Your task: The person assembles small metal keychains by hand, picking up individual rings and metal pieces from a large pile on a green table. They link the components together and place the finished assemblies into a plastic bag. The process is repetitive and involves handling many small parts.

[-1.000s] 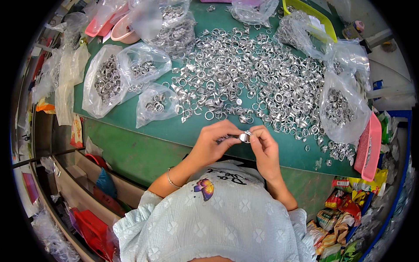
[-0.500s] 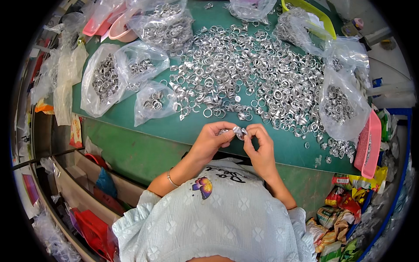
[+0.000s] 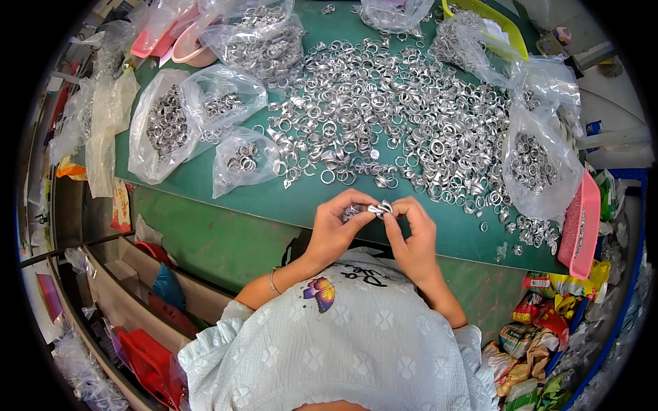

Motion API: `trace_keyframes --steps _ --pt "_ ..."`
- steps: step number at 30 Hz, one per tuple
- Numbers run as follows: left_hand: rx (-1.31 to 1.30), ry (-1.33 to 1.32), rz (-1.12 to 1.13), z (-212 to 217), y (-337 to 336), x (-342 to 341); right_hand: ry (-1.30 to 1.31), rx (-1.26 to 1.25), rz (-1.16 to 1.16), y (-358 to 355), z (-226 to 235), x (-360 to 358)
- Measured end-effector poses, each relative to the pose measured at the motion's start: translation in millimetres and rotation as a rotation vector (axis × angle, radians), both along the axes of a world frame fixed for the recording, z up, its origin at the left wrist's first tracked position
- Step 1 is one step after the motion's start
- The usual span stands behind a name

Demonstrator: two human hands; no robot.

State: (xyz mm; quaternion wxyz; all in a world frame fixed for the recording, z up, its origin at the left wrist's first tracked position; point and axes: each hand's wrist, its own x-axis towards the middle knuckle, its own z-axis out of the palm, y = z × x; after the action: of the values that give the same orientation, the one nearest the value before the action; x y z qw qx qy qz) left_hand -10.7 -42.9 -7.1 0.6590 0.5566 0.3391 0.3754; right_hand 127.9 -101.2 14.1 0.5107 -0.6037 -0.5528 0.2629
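Head view: the left hand [image 3: 333, 226] is cupping metal pieces [image 3: 351, 212] (its own curl is hiding most) and pinching a silvery ring [image 3: 381, 208] between the hands; the right hand [image 3: 415, 236] is pinching it too, probably for steadiness. From there, a clear bag [image 3: 227, 166] is lying at ten o'clock, loose rings [image 3: 458, 145] are crowding twelve, and a pink tray [image 3: 589, 229] is sitting at three.

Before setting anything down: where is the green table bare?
Bare green table shows along the front edge, between the small ring bag and the left hand. Another patch lies right of the right hand, before the loose rings beside the pink basket. The middle is crowded with the ring pile; larger bags crowd the left.
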Motion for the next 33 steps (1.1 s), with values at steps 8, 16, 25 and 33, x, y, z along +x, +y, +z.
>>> trace_keyframes --steps 8,16,25,33 --pt "0.8 0.106 0.102 7 7 -2 0.485 -0.13 0.001 -4 -10 1" --pt "0.604 0.022 0.111 -6 10 -2 -0.04 0.056 -0.027 -3 -2 -4" --pt "0.148 0.086 -0.034 -2 15 -8 0.404 -0.232 0.069 -1 -8 10" --pt "0.556 0.129 0.013 -10 15 -11 0.177 -0.22 0.065 3 -5 32"
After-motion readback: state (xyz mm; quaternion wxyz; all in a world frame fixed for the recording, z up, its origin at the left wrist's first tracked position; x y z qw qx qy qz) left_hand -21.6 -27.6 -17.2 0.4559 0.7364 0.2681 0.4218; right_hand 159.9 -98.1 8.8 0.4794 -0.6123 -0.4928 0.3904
